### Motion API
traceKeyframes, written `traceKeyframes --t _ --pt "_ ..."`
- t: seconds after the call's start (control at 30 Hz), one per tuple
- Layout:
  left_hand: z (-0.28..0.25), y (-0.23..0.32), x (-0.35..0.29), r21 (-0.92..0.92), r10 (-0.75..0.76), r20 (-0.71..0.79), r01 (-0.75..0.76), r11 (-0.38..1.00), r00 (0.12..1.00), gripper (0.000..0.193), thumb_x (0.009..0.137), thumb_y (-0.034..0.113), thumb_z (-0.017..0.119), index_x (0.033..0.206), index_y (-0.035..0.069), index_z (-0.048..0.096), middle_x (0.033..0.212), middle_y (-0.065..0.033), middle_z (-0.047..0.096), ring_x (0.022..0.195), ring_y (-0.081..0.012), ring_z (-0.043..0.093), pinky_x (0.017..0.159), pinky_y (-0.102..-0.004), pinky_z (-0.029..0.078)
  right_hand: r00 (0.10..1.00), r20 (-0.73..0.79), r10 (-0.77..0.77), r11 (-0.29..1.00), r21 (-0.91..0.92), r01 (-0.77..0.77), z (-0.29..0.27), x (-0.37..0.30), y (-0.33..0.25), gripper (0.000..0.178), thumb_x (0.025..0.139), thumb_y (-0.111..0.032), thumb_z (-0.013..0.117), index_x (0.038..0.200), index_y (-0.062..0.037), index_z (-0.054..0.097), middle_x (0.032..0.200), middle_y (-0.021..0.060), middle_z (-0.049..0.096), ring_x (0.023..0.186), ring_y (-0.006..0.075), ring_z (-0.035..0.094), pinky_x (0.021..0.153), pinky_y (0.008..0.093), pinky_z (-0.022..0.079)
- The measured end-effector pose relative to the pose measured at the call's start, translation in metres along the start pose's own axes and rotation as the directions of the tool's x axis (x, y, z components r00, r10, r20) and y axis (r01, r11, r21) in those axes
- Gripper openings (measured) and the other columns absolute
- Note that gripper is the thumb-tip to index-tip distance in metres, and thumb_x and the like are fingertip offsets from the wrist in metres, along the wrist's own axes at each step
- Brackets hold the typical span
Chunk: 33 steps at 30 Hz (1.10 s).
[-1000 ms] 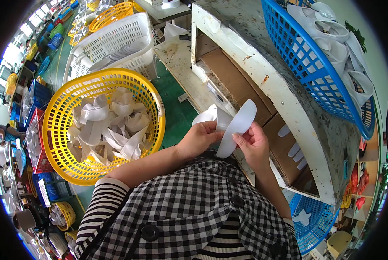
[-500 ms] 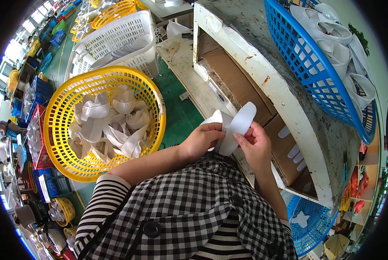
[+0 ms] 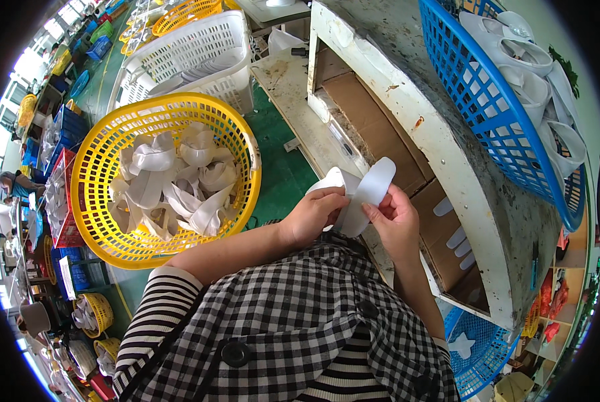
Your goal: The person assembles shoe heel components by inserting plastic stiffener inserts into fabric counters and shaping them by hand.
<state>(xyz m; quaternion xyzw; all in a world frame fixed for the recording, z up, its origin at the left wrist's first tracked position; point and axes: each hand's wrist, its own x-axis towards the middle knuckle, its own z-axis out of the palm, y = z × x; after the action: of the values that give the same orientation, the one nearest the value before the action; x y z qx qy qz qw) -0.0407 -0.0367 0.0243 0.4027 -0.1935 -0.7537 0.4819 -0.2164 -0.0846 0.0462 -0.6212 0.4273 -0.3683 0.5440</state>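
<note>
Close in front of my chest, a white curved strip (image 3: 373, 186) with a rounded end is held between both hands. My left hand (image 3: 311, 216) pinches its folded left part, thumb against fingers. At the other side, my right hand (image 3: 395, 216) grips the strip's edge between thumb and bent fingers. Whether the folded part and the strip are one piece or two, I cannot tell. To the left, a yellow basket (image 3: 86, 208) holds a heap of similar curled white pieces (image 3: 154, 153).
A worn white bench (image 3: 407, 100) with a cardboard-lined opening (image 3: 373, 120) stands right of my hands, white pieces inside. On top leans a blue basket (image 3: 491, 100) of looped white pieces. Another blue basket (image 3: 477, 365) sits below. Behind the yellow basket is a white crate (image 3: 236, 90).
The view has shifted slightly, so the surroundings sit a little differently. Both hands keep their hold, and the strip's rounded end has tilted slightly.
</note>
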Motion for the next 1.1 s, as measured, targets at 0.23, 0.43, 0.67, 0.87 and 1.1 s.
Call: traceKeyframes --t 0.23,0.43,0.67,0.87,1.1 --pt "0.017 0.003 0.006 0.308 0.111 -0.087 -0.079 0.948 0.990 0.027 0.093 0.021 0.053 0.104 -0.002 0.061 0.091 -0.0066 0.064 0.077 -0.0120 0.061 0.072 -0.0254 0.050 0.999 -0.008 -0.032 0.956 -0.292 0.029 0.008 0.002 -0.014 0.042 0.077 -0.008 0.072 0.114 0.0017 0.055 0.081 0.0079 0.061 0.070 0.0111 0.061 0.061 0.0251 0.049" --pt "0.025 0.025 0.004 0.101 0.036 -0.026 -0.033 0.994 0.999 0.033 0.091 0.029 0.058 0.101 -0.002 0.062 0.089 -0.0075 0.064 0.075 -0.0120 0.061 0.066 -0.0246 0.050 0.991 0.126 0.037 0.974 -0.227 -0.007 -0.011 0.014 -0.008 0.036 0.083 -0.015 0.068 0.113 0.0017 0.057 0.097 0.0078 0.061 0.083 0.0118 0.060 0.069 0.0264 0.049" --pt "0.019 0.022 0.011 0.456 0.009 0.022 -0.018 0.890 1.000 0.042 0.072 0.027 0.080 0.096 -0.002 0.061 0.085 -0.0066 0.065 0.073 -0.0113 0.061 0.065 -0.0231 0.049 0.995 0.049 0.091 0.923 0.370 -0.103 0.004 0.017 0.008 0.034 0.085 -0.010 0.065 0.114 0.0055 0.057 0.101 0.0076 0.062 0.090 0.0112 0.058 0.080 0.0234 0.046" --pt "0.014 0.021 0.012 0.424 -0.010 0.036 -0.006 0.906 0.999 0.032 0.073 0.012 0.078 0.097 -0.002 0.062 0.086 -0.0061 0.066 0.075 -0.0107 0.062 0.068 -0.0219 0.049 0.994 -0.007 0.109 0.940 0.325 -0.101 0.004 0.022 0.008 0.032 0.083 -0.009 0.066 0.112 0.0060 0.059 0.100 0.0079 0.063 0.089 0.0114 0.058 0.079 0.0235 0.045" --pt "-0.005 0.011 0.012 0.302 -0.004 0.252 -0.075 0.950 0.968 0.032 0.077 -0.003 0.067 0.109 -0.002 0.059 0.106 -0.0075 0.064 0.097 -0.0128 0.059 0.088 -0.0257 0.045 0.989 -0.041 0.145 0.914 0.388 -0.118 -0.004 0.023 0.011 0.035 0.081 -0.010 0.068 0.110 0.0064 0.060 0.100 0.0092 0.064 0.089 0.0125 0.058 0.080 0.0233 0.045"
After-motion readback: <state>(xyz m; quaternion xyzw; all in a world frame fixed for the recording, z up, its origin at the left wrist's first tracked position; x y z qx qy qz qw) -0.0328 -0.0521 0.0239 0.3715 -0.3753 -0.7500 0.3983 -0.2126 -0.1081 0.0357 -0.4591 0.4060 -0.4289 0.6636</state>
